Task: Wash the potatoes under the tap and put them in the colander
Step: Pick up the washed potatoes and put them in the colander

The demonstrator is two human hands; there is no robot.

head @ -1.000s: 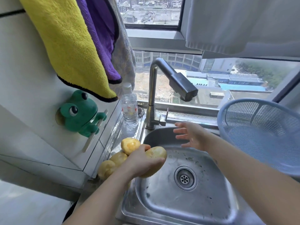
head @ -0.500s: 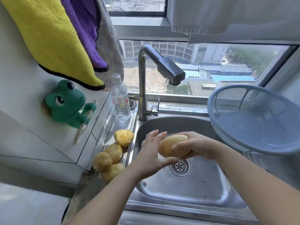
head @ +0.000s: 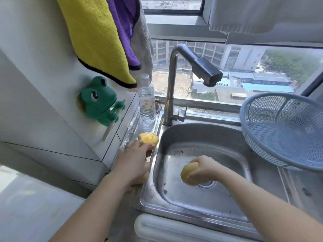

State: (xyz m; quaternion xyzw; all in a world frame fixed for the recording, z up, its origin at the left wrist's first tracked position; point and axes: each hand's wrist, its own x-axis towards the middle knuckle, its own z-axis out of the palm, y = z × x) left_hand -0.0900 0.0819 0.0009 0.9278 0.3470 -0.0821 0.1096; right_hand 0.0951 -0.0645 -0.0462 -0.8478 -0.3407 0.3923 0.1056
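- Saw one yellow potato point(head: 189, 173) clasped in the right-hand grip point(head: 204, 169), with fingers curled over its top.
- Found it low inside the steel sink point(head: 201, 137), just above the drain point(head: 207, 183) and well below the spout of the tap point(head: 174, 81).
- Noted a second potato point(head: 148, 139) lying on the narrow counter point(head: 130, 130) strip, just left of the sink rim.
- Saw the left-hand grip point(head: 132, 161) palm down over that strip, with fingertips touching the near side of the second potato; could not tell whether closed on anything underneath.
- Glimpsed a sliver of a further potato point(head: 145, 177) at the edge of the left palm.
- Found the blue colander point(head: 288, 133) tilted at the right of the sink, overhanging the basin edge, well apart from the potatoes.
- Noted a clear water bottle point(head: 146, 102) upright beside the tap base.
- Saw a green frog toy point(head: 99, 103) fixed to the white wall on the left, with a yellow cloth point(head: 97, 37) and a purple cloth point(head: 122, 28) hanging above.
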